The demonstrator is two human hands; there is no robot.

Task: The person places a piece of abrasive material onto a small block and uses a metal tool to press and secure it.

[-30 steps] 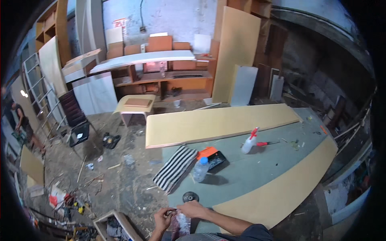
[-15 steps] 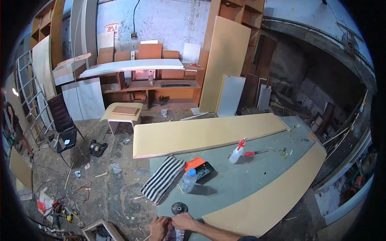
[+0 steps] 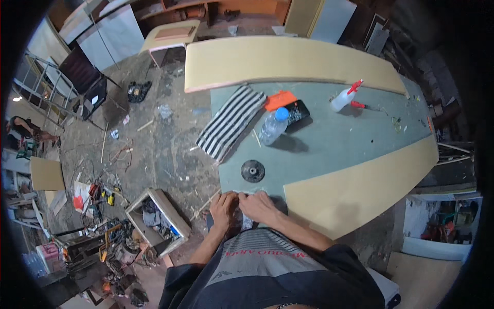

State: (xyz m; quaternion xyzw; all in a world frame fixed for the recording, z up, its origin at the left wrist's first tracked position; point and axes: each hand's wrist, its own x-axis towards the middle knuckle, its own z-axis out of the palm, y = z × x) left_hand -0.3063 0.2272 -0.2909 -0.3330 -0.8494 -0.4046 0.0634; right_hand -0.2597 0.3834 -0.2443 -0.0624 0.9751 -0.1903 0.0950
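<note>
Both hands are tucked in close to the body at the near edge of the bench (image 3: 329,147); left hand (image 3: 223,208) and right hand (image 3: 256,205) almost meet, fingers curled in, probably so both can work one small spot; fingertips are hidden, so I can't tell whether either grip is pinching anything; a pale thing (image 3: 247,222) shows just below them, partly covered, too small to identify.

Right beyond the knuckles there's a black disc (image 3: 252,171) lying flat, hub up, touched by nobody; guessing it's parked there for easy reach; to the right a yellowish panel (image 3: 360,177) lies flat along the near side, wide support under most of it.

Further out the striped cloth (image 3: 231,123) seems to poke past the left edge; the blue-capped bottle (image 3: 274,127) stands upright beside an open black box (image 3: 297,111) with an orange lid (image 3: 280,101); then the spray bottle (image 3: 341,100), upright, nozzle up, which presumably avoids leaks; the far panel (image 3: 288,62) lies along the back.
</note>
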